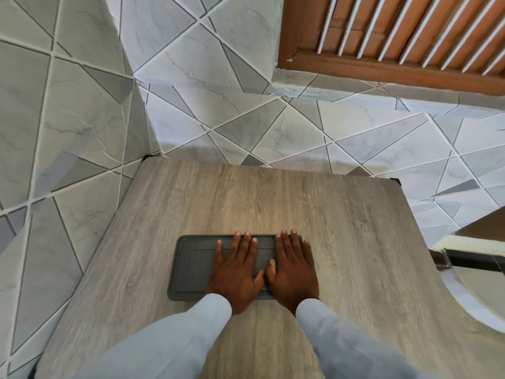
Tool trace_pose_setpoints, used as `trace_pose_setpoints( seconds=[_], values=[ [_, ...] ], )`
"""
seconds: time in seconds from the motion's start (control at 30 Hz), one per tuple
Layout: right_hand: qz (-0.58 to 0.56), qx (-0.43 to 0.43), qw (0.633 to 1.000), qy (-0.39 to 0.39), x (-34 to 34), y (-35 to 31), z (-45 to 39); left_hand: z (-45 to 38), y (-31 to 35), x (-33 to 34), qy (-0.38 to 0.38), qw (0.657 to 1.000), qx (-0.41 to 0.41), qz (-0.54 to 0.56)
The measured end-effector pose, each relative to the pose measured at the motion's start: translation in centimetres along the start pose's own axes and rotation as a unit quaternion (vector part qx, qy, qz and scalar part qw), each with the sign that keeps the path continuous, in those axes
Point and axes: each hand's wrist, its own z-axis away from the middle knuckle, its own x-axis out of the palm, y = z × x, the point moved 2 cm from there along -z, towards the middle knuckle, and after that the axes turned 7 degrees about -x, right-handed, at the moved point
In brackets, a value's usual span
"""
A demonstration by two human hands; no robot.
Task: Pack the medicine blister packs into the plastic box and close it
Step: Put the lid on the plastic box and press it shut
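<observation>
Both hands lie flat with straight fingers on the lid of the plastic box [191,266]: left hand [236,272] at its middle, right hand [293,269] over its right end. The box sits mid-table [341,214], toward the near edge. No blister packs show. To seat the lid, press evenly along every edge, the uncovered left end too.

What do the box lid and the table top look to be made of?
Box lid: dark grey matte plastic, by its moulded raised rim and rounded corners. Table top: grey wood grain, probably laminate rather than solid wood; the even printed streaks and dull sheen suggest so.
</observation>
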Motion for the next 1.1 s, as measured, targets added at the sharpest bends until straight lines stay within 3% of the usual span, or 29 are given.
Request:
trace_pose_setpoints(
  seconds=[0.4,0.57,0.93,1.1],
  values=[
    [0.018,-0.026,0.999,-0.012,0.4,-0.2,-0.2,-0.2,0.2,-0.1,-0.001,1.000,-0.004,0.016],
    [-0.001,0.021,1.000,-0.001,0.4,0.0,-0.2,-0.4,-0.4,-0.6,-0.001,1.000,0.004,0.028],
    [-0.021,0.020,1.000,0.000,0.7,0.1,-0.2,-0.6,-1.6,-0.8,0.008,1.000,0.013,0.019],
    [-0.033,0.035,0.999,-0.002,0.7,0.3,-0.3,-0.7,-6.1,-0.9,0.012,0.997,-0.075,0.016]
  ],
)
